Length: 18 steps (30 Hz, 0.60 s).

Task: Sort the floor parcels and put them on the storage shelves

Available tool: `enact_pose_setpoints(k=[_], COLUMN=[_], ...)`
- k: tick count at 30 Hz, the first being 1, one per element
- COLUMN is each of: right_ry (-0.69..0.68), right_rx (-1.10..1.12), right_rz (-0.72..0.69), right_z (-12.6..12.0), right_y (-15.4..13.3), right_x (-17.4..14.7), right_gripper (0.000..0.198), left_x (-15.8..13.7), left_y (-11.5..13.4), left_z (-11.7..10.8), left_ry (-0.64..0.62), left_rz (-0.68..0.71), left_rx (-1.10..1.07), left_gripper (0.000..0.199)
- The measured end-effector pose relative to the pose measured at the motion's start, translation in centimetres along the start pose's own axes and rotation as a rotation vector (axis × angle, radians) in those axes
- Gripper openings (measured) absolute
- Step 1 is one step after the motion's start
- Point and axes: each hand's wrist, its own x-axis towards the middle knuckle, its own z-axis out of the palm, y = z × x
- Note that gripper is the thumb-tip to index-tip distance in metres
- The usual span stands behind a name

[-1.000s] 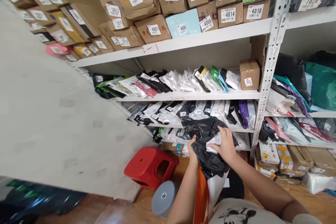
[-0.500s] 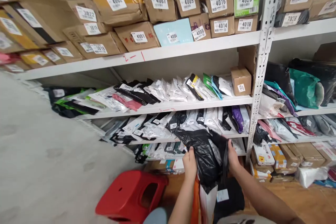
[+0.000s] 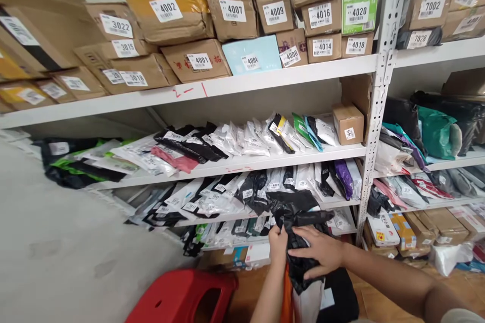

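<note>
A crumpled black plastic mailing bag (image 3: 299, 202) hangs in front of the lower shelves, bunched narrow at its middle. My left hand (image 3: 278, 242) is closed on the bag's left side. Across the bag's front lies my right hand (image 3: 322, 250), its fingers spread over the folded plastic. Below the hands, a white parcel (image 3: 308, 305) and an orange strip (image 3: 287, 292) show partly. A black package with a white label (image 3: 341, 292) sits low behind them.
White metal shelves (image 3: 242, 161) hold several rows of labelled mailing bags. Numbered cardboard boxes (image 3: 164, 7) fill the top shelf. A red plastic stool (image 3: 182, 295) stands at lower left, and a perforated upright post (image 3: 379, 96) rises at right.
My right hand has gone from gripping the bag's right edge to lying spread across its front. The bag has become narrower and more bunched. The view has shifted slightly.
</note>
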Motion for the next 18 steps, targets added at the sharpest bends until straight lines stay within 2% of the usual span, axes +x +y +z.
enact_pose_setpoints(k=[3,7,10,12,14,16,18], right_ry=[0.035,0.087,0.299,0.463,0.557,0.562,0.486], right_rx=[0.077,0.226,0.361,0.498,0.610,0.629,0.545], right_rz=[0.093,0.157,0.150,0.205,0.270,0.290,0.277], right_z=[0.2,0.0,0.2,0.4,0.5,0.4,0.5], right_y=[-0.2,0.5,1.6,2.4,2.9,3.0,2.7], right_x=[0.5,1.1,1.8,2.4,3.2,4.0,4.6], right_gripper=[0.093,0.100,0.109,0.106,0.099,0.102,0.118], left_x=[0.5,1.3,1.6,1.5,1.4,1.3,1.5], left_y=[0.5,0.8,0.6,0.6,0.9,1.1,1.1], left_z=[-0.1,-0.1,-0.2,-0.2,-0.1,0.2,0.4], left_ry=[-0.101,-0.174,-0.139,-0.143,-0.182,-0.214,-0.194], left_rz=[-0.039,-0.089,-0.084,-0.071,-0.078,-0.109,-0.142], left_rx=[0.006,0.035,0.020,-0.026,-0.027,0.026,0.067], left_gripper=[0.044,0.057,0.065,0.065,0.062,0.060,0.060])
